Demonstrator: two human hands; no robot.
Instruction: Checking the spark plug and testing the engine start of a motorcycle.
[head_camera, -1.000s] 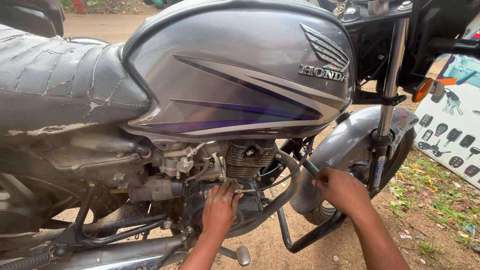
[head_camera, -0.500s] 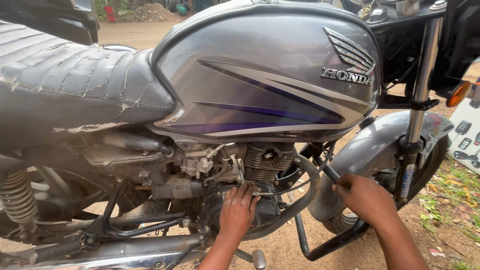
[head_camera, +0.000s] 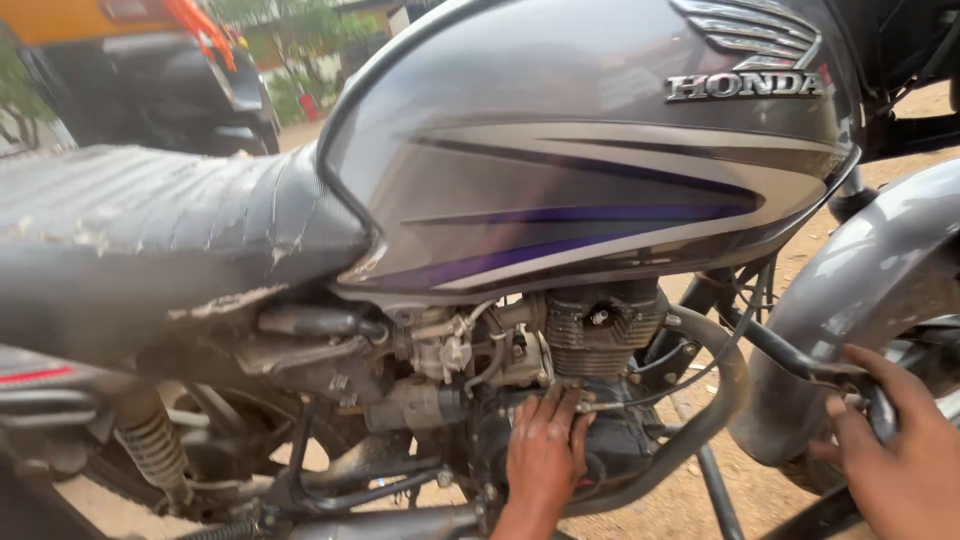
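Observation:
A grey motorcycle with a silver and purple striped fuel tank (head_camera: 600, 170) fills the head view. My left hand (head_camera: 545, 455) rests flat against the engine (head_camera: 560, 380), fingers spread upward near the cylinder fins and a thin cable. My right hand (head_camera: 895, 450) is at the lower right, fingers curled around the black crash-guard bar (head_camera: 790, 360) next to the front mudguard (head_camera: 860, 300). The carburettor and hoses sit just left of my left hand.
A worn, cracked black seat (head_camera: 150, 240) stretches to the left. A rear shock spring (head_camera: 155, 450) shows at lower left. The curved exhaust pipe (head_camera: 725, 400) loops past the engine. Dirt ground lies below. An orange and dark vehicle (head_camera: 150, 60) stands behind.
The view has moved closer and lower toward the engine. My left hand stays on the engine; my right hand stays on the guard bar, now at the frame's right edge.

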